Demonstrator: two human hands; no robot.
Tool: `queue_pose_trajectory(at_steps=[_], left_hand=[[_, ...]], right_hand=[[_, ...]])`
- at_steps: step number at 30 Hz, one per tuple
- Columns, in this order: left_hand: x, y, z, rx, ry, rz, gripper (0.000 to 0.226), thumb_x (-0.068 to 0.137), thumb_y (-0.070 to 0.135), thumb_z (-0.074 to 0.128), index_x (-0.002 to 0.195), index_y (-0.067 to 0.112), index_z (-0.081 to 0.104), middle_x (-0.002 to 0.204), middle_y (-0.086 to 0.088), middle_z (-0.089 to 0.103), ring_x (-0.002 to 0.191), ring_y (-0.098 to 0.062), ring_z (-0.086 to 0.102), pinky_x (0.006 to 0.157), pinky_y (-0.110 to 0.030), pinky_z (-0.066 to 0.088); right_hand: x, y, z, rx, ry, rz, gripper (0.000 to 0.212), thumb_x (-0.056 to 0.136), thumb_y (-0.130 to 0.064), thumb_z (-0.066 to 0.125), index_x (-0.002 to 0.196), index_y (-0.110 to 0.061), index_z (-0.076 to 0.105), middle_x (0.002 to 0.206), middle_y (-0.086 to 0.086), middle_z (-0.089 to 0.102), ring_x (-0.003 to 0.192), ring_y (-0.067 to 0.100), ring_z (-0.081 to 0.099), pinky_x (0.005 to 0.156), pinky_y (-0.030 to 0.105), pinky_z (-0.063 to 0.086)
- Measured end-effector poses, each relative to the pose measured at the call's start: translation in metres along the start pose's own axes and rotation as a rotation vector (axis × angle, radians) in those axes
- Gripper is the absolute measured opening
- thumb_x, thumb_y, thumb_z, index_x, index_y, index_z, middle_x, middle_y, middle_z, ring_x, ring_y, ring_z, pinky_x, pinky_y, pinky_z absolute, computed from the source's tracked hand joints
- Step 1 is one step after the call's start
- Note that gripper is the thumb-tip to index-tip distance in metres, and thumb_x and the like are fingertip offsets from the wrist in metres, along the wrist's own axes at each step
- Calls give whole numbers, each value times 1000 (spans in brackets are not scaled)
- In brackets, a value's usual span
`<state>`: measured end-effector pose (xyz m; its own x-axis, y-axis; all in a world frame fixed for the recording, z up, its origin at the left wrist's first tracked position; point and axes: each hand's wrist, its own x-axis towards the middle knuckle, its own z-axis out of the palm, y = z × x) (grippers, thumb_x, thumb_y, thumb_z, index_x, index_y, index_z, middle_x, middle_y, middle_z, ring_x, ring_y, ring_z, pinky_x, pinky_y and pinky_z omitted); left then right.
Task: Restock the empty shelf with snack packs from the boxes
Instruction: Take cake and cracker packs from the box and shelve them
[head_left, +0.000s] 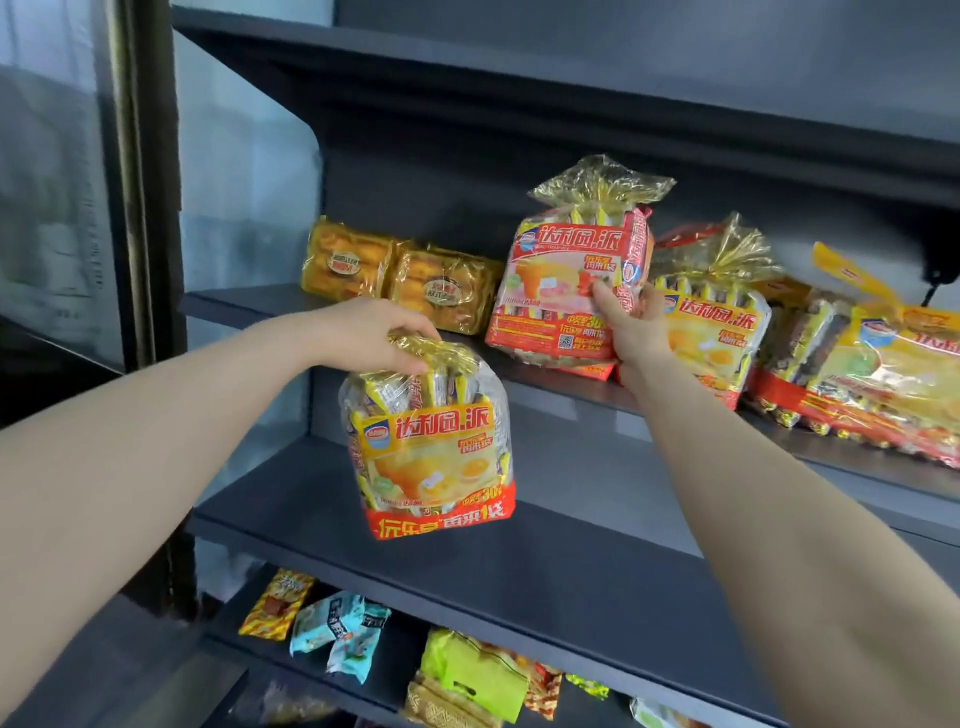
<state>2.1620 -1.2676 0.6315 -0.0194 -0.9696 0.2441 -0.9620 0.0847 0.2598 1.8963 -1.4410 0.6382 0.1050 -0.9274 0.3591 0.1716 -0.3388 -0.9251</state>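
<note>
My left hand (376, 335) grips the gathered gold top of a yellow snack pack (428, 452), which hangs in front of the bare middle shelf (571, 561). My right hand (631, 325) holds the lower right corner of a red snack pack (563, 280), upright on the upper shelf (234, 301). Another yellow pack (722, 332) stands just right of it, partly hidden by my right hand.
Two golden-brown cake packs (395, 275) lie at the left of the upper shelf, and more yellow packs (872, 374) lie at its right. The bottom shelf holds small mixed snack bags (337, 629) and a green bag (478, 675). A glass panel (62, 182) stands to the left.
</note>
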Motion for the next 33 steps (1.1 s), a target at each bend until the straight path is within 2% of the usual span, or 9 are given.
queue_pose_trajectory(at_steps=[5, 9, 13, 15, 21, 24, 26, 28, 33], left_hand=[[27, -28, 9, -37, -47, 35, 38, 89, 43, 68, 125, 43, 57, 107, 31, 49, 109, -3, 50, 94, -27, 40], [46, -43, 5, -77, -106, 72, 35, 88, 45, 68, 120, 49, 56, 115, 30, 54, 112, -2, 51, 96, -29, 43], [62, -44, 2, -111, -135, 105, 40, 87, 46, 70, 125, 46, 57, 131, 20, 52, 122, -7, 48, 104, -35, 42], [69, -41, 1, -123, -143, 140, 42, 87, 45, 69, 127, 44, 57, 137, 18, 50, 125, -9, 47, 106, -37, 41], [78, -27, 0, -266, -170, 219, 34, 88, 44, 68, 121, 47, 57, 130, 19, 52, 118, -6, 50, 94, -28, 42], [82, -19, -2, -376, -170, 218, 36, 88, 45, 68, 123, 47, 59, 131, 17, 54, 119, -9, 53, 99, -35, 46], [86, -8, -2, -456, -145, 212, 40, 89, 43, 67, 128, 41, 59, 132, 14, 55, 117, -10, 54, 98, -36, 47], [88, 8, -1, -534, -123, 213, 45, 92, 38, 65, 135, 34, 56, 131, 11, 55, 115, -11, 54, 90, -31, 47], [97, 46, 5, -620, -42, 267, 53, 90, 35, 68, 138, 37, 46, 126, 6, 51, 119, -15, 51, 81, -26, 43]], right_hand=[[27, 44, -8, -276, 19, 18, 77, 85, -32, 78, 147, -15, 35, 117, 0, 61, 98, 15, 64, 83, 36, 57], [39, 60, -18, -341, 44, 63, 74, 85, -26, 78, 147, -19, 37, 124, 6, 63, 104, 23, 65, 95, 50, 54], [32, 46, -15, -399, 77, 89, 78, 88, -17, 75, 151, -15, 29, 99, -2, 59, 88, 13, 62, 66, 24, 52], [26, 38, -16, -445, 111, 99, 86, 84, -16, 79, 152, -16, 26, 105, 1, 59, 96, 18, 61, 57, 18, 42], [-6, 22, -16, -587, 416, 18, 57, 83, -40, 77, 125, -16, 47, 112, 8, 64, 96, 24, 63, 78, 35, 49], [-37, 7, -12, -454, 80, 126, 51, 83, -52, 73, 112, -13, 58, 100, 10, 72, 87, 23, 68, 85, 36, 56], [-61, 0, -10, -455, -251, 294, 63, 80, -60, 71, 122, -14, 63, 111, 6, 72, 100, 24, 68, 106, 46, 48], [-80, -1, -11, -448, -455, 404, 59, 84, -52, 70, 131, -19, 58, 123, 1, 68, 113, 22, 65, 107, 49, 46], [-99, -10, -41, -430, -356, 408, 60, 82, -26, 80, 133, -18, 51, 119, 8, 71, 107, 30, 70, 98, 53, 52]])
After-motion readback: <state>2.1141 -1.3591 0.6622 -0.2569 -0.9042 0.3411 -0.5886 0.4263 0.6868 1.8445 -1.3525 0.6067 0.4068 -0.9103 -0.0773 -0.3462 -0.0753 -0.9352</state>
